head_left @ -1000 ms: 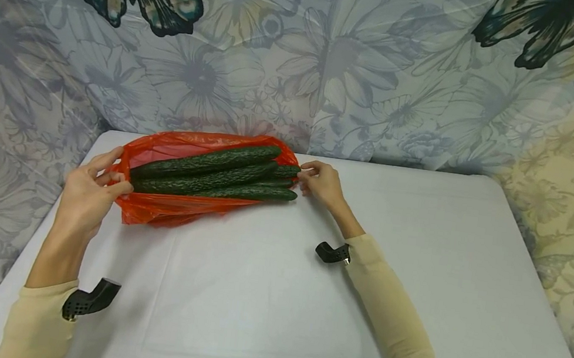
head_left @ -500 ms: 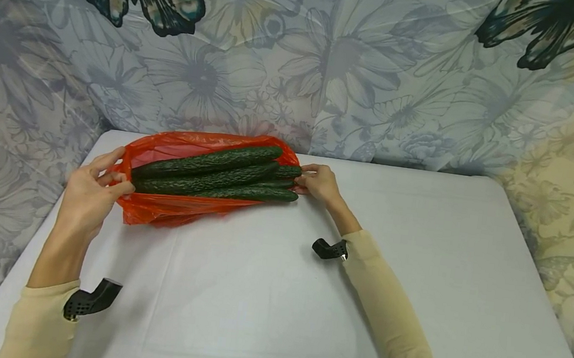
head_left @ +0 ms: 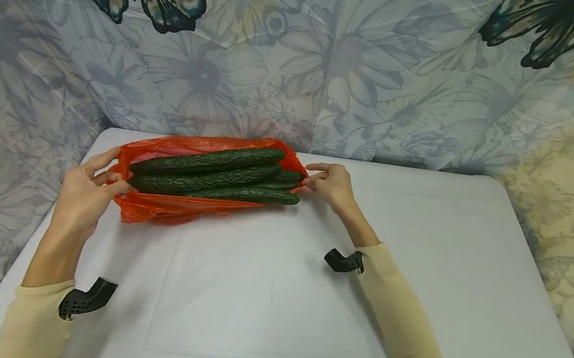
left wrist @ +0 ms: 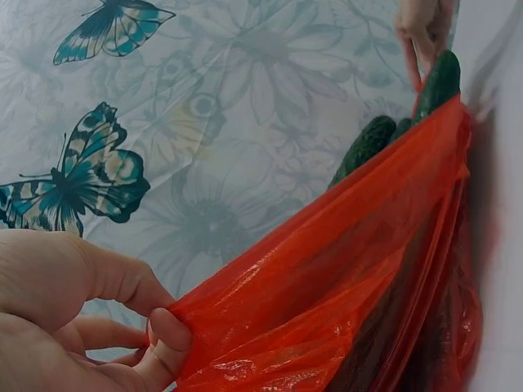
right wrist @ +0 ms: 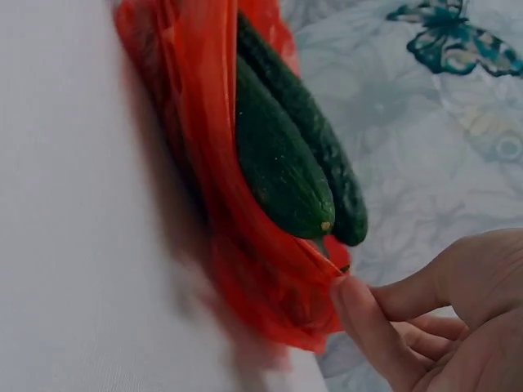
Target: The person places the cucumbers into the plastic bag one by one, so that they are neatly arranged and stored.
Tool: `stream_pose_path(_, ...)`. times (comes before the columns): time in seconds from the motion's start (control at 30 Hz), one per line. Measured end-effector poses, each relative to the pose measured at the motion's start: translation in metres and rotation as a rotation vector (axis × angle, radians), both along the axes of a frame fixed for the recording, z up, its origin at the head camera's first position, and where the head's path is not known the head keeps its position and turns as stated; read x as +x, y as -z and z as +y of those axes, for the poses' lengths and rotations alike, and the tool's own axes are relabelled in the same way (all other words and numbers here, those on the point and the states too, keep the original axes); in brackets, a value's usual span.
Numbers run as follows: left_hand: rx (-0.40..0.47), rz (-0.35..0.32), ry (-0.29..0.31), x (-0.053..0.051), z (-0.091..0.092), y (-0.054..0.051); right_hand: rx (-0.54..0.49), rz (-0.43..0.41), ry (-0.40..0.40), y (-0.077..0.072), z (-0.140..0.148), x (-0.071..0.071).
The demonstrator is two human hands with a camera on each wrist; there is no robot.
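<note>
A thin red plastic bag (head_left: pixel 156 209) lies at the back left of the table, its mouth spread upward. Several long dark green cucumbers (head_left: pixel 207 179) lie side by side inside it, with some ends at the bag's right edge. My left hand (head_left: pixel 85 191) pinches the bag's left edge between thumb and fingers; the left wrist view shows the red film (left wrist: pixel 270 278) pulled taut from that pinch. At the other end, my right hand (head_left: pixel 336 187) pinches the bag's right edge, just past the cucumber tips (right wrist: pixel 323 220) in the right wrist view. The cucumbers' undersides are hidden by the bag.
The white-covered table (head_left: pixel 273 301) extends in front of the bag and to its right. A floral cloth wall (head_left: pixel 329 89) with butterflies rises directly behind the table. Black wrist cameras (head_left: pixel 88 298) sit on both cuffs.
My right hand has shifted slightly right, drawing the bag's right edge outward to a point. The left hand has moved slightly left with its edge. The cucumbers stay almost in place.
</note>
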State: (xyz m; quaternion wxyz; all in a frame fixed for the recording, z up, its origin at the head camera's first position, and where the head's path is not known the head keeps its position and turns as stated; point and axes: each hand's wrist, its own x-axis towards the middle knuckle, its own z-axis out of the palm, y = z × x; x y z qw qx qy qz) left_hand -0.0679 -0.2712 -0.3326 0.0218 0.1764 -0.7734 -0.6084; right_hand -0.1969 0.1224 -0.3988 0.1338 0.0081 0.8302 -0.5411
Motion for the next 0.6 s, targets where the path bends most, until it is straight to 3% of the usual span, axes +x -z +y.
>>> stream_pose_path(0.2, -0.020, 0.008, 0.013, -0.002, -0.005, 0.008, -0.114, -0.041, 0.015, -0.020, 0.010, 0.020)
stream_pose_path(0.3, -0.012, 0.003, 0.021, -0.002, -0.007, 0.012, -0.169, -0.046, 0.016, -0.022, 0.015, 0.029)
stream_pose_path(0.43, -0.025, -0.002, 0.047, -0.003, -0.006, 0.015, -0.188, -0.055, 0.000, -0.009, 0.022, 0.034)
stream_pose_path(0.6, -0.159, -0.010, 0.119, -0.004, 0.002, 0.020, -0.062, -0.010, -0.119, 0.015, 0.025, 0.038)
